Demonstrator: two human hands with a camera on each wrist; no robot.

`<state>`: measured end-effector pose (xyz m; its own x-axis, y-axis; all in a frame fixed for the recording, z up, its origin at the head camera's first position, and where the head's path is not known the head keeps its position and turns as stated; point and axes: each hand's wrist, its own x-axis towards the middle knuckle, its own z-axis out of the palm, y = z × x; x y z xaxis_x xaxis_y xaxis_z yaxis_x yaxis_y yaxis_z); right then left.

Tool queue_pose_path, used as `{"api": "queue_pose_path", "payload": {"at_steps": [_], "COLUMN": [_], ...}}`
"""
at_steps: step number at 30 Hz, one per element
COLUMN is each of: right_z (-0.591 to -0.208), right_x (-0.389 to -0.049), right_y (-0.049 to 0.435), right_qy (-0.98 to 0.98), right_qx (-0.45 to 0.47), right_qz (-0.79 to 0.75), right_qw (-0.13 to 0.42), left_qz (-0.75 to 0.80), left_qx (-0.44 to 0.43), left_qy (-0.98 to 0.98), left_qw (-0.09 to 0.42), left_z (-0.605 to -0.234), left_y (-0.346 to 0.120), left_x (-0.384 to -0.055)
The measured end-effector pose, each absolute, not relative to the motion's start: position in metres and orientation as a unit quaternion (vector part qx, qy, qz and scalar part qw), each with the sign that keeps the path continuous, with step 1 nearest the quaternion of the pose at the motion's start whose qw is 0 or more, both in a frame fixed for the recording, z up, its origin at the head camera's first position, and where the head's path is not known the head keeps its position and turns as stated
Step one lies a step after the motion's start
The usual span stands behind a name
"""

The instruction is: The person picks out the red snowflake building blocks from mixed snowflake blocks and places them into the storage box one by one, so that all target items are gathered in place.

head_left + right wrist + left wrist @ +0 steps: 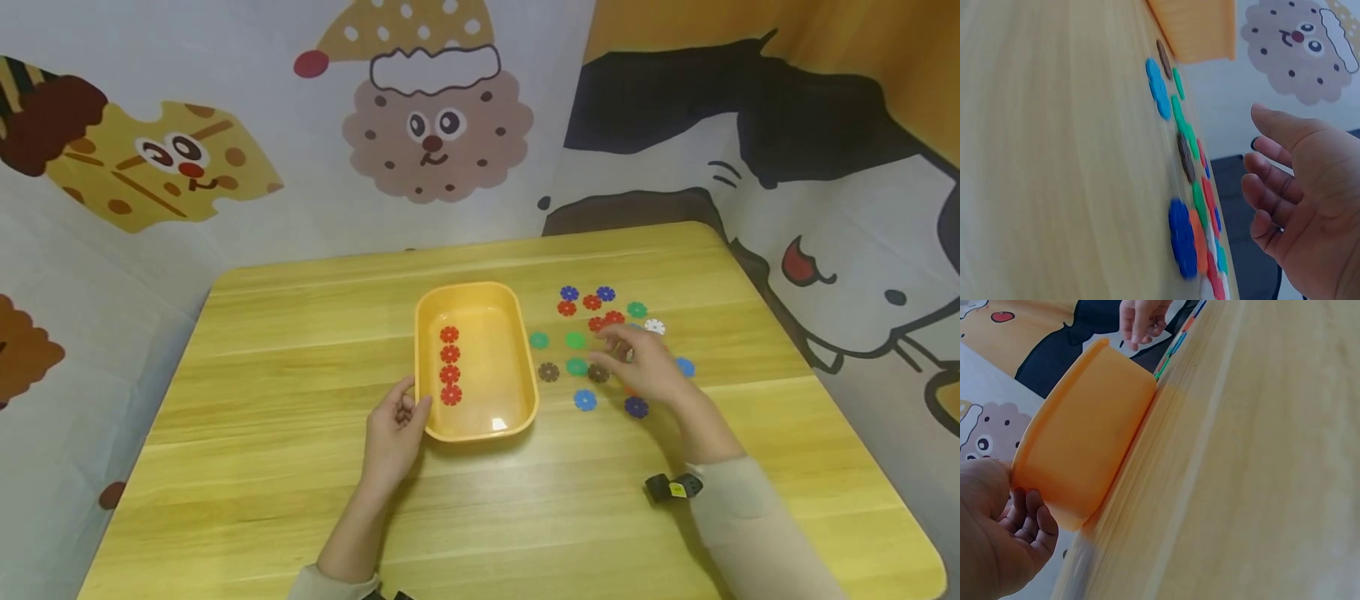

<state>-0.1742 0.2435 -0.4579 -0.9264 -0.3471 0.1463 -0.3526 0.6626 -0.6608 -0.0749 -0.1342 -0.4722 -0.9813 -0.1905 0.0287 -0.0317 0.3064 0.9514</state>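
Note:
A yellow plastic tray (495,358) stands on the table, with a column of red snowflake discs (450,354) along its left side. My left hand (393,437) grips the tray's near left rim, thumb at the edge and fingers curled against the outer wall. Over the loose discs to the right hovers my right hand (643,362), its fingers loosely bent and nothing between them. Below its fingertips lie a brown disc (598,373) and a green disc (577,367); red discs (614,318) lie just beyond. The right wrist view shows the hand raised above the discs.
Around the right hand spread several more discs, among them a dark blue one (637,407), a light blue one (585,400) and a white one (655,327). The wooden table (285,350) meets a cartoon-printed cloth (270,50) at its back edge.

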Motion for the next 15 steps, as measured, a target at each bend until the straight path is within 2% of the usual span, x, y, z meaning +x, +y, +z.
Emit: {"api": "queue_pose_path", "payload": {"at_steps": [8,15], "right_z": [-0.463,-0.465], "right_x": [-0.174,-0.172], "right_y": [0.266,0.285], "right_qy": [-0.915,-0.923], "right_qx": [0.187,0.166], "right_qz": [0.357,0.347], "right_qw": [0.005,-0.019], "left_qz": [-0.588,-0.593], "left_qx": [0.070,0.074], "left_qy": [-0.803,-0.798], "left_qw": [0.072,0.072], "left_z": [-0.473,-0.473], "left_y": [-0.134,-0.134], "left_x": [-0.074,-0.074]}}
